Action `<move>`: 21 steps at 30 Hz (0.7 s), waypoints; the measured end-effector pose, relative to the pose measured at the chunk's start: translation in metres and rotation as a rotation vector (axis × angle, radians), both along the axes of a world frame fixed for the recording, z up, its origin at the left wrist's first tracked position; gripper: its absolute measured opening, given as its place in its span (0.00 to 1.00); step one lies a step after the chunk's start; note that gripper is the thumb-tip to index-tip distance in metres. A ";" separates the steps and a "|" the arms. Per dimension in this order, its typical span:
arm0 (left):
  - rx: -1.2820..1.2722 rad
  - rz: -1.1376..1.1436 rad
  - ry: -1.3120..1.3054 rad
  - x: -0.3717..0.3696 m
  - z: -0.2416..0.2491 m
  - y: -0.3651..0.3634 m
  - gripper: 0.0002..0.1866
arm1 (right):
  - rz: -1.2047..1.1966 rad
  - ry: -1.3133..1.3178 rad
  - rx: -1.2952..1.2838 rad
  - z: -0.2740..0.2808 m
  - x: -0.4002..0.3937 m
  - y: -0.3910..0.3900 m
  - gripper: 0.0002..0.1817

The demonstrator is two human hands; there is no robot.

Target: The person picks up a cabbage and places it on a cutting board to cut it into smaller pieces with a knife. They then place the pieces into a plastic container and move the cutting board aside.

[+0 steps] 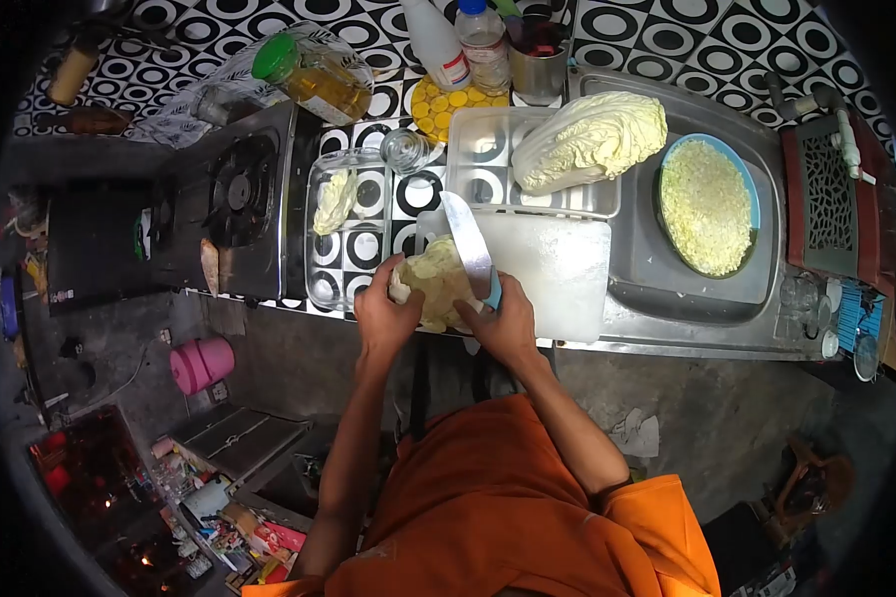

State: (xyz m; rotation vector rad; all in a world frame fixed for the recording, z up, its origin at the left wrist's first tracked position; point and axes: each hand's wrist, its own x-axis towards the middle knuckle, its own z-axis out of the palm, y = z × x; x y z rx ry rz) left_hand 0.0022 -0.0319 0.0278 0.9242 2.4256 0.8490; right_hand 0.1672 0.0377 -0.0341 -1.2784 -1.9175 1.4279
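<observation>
My left hand (388, 310) is closed around the left side of a piece of napa cabbage (438, 274), held over the counter's front edge. In my right hand (506, 316) is a kitchen knife (468, 234) with a blue handle, its broad blade pointing up and away from me. The right fingers also touch the cabbage piece. Partly behind the hands lies a white cutting board (562, 269). Beyond it a whole napa cabbage (592, 144) rests in a clear plastic tray (483, 129). Chopped cabbage (707, 204) fills a blue bowl at the right.
A glass dish (319, 274) with a cabbage leaf (336, 202) stands left of the board, beside the gas stove (239, 189). The bowl sits in the metal sink (657, 294). A green-lidded jar (329, 90), a white bottle (435, 45) and a metal cup (539, 75) line the back.
</observation>
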 end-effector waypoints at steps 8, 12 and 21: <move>0.151 -0.327 0.184 -0.003 0.017 0.018 0.26 | -0.059 0.096 0.288 0.028 -0.003 0.024 0.33; 0.282 -0.547 0.130 -0.011 0.010 0.019 0.28 | -0.137 0.160 0.227 0.038 -0.006 0.029 0.32; 0.369 -0.653 0.052 -0.026 0.004 0.016 0.26 | -0.067 0.011 0.224 0.057 -0.011 0.023 0.21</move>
